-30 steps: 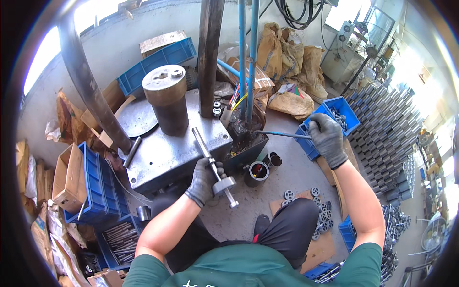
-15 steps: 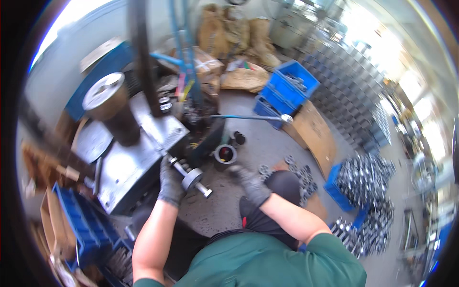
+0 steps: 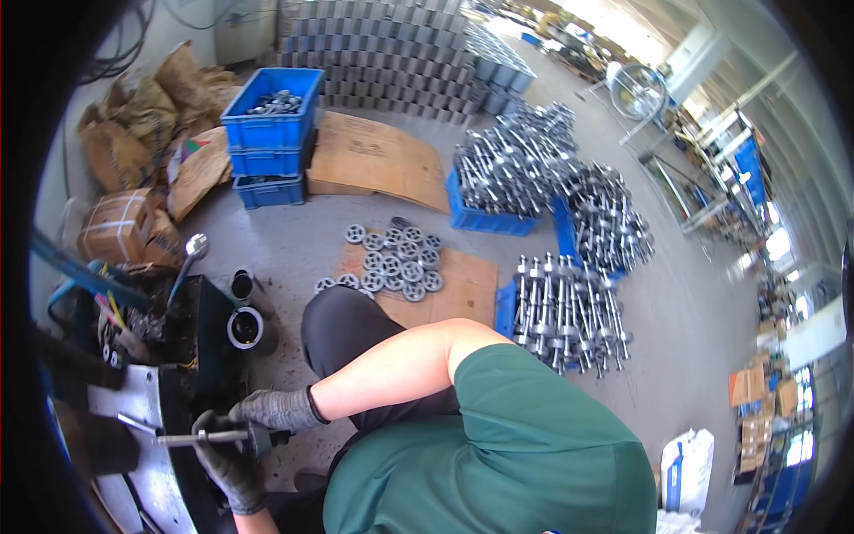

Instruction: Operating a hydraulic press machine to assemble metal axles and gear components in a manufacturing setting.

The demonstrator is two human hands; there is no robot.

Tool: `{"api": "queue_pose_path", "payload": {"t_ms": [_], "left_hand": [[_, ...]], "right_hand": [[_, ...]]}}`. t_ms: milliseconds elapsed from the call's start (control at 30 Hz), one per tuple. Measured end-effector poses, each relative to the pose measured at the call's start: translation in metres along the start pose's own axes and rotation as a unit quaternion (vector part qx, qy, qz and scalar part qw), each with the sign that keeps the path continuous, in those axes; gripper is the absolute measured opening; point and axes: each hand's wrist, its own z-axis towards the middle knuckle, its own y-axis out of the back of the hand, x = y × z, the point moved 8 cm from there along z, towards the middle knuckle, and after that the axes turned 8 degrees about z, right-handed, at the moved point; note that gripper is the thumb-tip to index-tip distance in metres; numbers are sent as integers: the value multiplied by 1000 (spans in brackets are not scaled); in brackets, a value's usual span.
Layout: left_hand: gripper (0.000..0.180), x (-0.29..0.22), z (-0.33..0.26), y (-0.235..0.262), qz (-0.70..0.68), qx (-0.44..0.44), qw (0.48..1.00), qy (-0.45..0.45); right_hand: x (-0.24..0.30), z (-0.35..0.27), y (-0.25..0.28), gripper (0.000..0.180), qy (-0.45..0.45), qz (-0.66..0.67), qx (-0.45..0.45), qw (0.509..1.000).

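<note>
A metal shaft with a thick round collar [image 3: 259,439] lies sideways in front of me at lower left, its thin end pointing left over the steel-topped bench. My left hand [image 3: 229,467], in a dark grey glove, is closed around the thin part of the shaft. My right hand [image 3: 277,409], gloved too, has come in from the right with fingers curled against the shaft just above the collar; its fingertips are partly hidden. The bench's bare steel top [image 3: 142,392] is beside the left hand, with a dark upright cylinder [image 3: 102,445] on it.
Two dark cups [image 3: 245,327] stand on the floor ahead. Spoked metal wheels [image 3: 391,264] lie on cardboard [image 3: 467,276]. Blue bins [image 3: 485,219] heaped with similar shafts [image 3: 569,311] are at right. Stacked blue crates [image 3: 267,133] and rows of grey cylinders [image 3: 382,62] stand farther back.
My view has turned to the right. My right hand has moved from beside the cups, off the shaft, to the shaft at the collar. The left hand still holds the shaft.
</note>
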Motion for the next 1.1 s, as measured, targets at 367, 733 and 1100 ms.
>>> {"api": "queue_pose_path", "payload": {"t_ms": [367, 733, 1100], "left_hand": [[47, 74, 28, 40, 239, 154, 954, 92], [22, 103, 97, -4, 438, 162, 884, -14], [29, 156, 102, 14, 19, 100, 951, 293]], "right_hand": [[41, -34, 58, 16, 230, -39, -49, 971], [142, -244, 166, 50, 538, 165, -73, 823], [-78, -564, 424, 48, 449, 104, -625, 629]]}}
